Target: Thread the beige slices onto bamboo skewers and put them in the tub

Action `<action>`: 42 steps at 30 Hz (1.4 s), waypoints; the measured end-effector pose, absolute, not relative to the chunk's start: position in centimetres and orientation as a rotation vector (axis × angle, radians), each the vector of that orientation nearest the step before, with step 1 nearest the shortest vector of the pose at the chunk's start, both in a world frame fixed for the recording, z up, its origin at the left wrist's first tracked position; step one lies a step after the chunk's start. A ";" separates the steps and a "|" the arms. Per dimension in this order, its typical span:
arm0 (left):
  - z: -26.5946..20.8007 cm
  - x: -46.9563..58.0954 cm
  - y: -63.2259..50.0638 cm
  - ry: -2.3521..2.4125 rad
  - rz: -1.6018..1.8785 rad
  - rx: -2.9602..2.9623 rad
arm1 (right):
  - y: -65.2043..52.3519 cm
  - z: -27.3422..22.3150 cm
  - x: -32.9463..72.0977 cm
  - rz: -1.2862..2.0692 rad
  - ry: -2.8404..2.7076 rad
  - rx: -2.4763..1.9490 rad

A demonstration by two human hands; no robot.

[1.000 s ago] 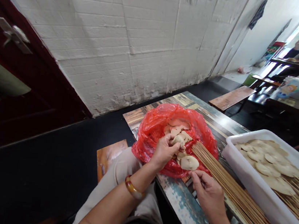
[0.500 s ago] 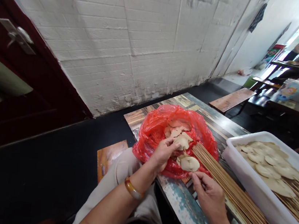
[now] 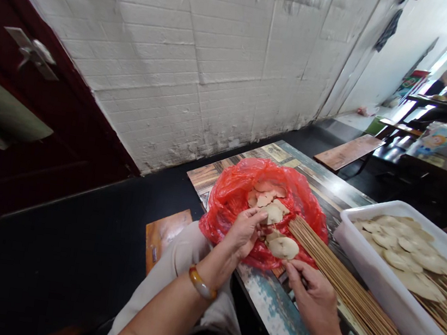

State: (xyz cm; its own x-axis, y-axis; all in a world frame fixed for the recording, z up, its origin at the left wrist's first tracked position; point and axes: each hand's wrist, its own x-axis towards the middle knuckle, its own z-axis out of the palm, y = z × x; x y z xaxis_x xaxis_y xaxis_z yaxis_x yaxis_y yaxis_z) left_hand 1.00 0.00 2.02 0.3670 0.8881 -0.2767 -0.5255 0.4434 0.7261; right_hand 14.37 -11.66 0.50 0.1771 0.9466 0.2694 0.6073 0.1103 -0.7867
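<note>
My left hand (image 3: 248,230) is closed in a pinch at the edge of a thin pale slice (image 3: 275,214), over an open red plastic bag (image 3: 224,189). More pale slices (image 3: 264,199) lie inside the bag. To the right, my right hand (image 3: 312,292) pinches a skewer, mostly hidden by the fingers and the food. Overlapping pale slices (image 3: 283,248) are threaded on it, just beyond my right fingertips. Beside the bag lies a bundle of thin bamboo skewers (image 3: 348,285), its far ends resting against the red plastic.
A white plastic tub (image 3: 375,270) with skewered slices (image 3: 403,243) stands on the patterned table (image 3: 272,300) at the right. Wooden benches (image 3: 349,151) are behind it. Two people sit or stand at the far right. A dark red door (image 3: 19,124) is at the left.
The view has shifted slightly. My left fingers have moved a little on the pale slice; my right hand keeps its pinch in nearly the same place.
</note>
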 end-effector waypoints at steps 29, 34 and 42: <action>2.2 0.7 0.1 0.724 0.954 0.727 | -11.7 0.1 14.9 0.526 -1.547 -1.606; 2.2 0.7 0.0 0.731 0.956 0.765 | -11.7 0.3 14.8 0.565 -1.540 -1.602; 1.9 0.8 0.0 0.811 0.995 0.888 | -11.7 0.1 14.9 0.617 -1.499 -1.627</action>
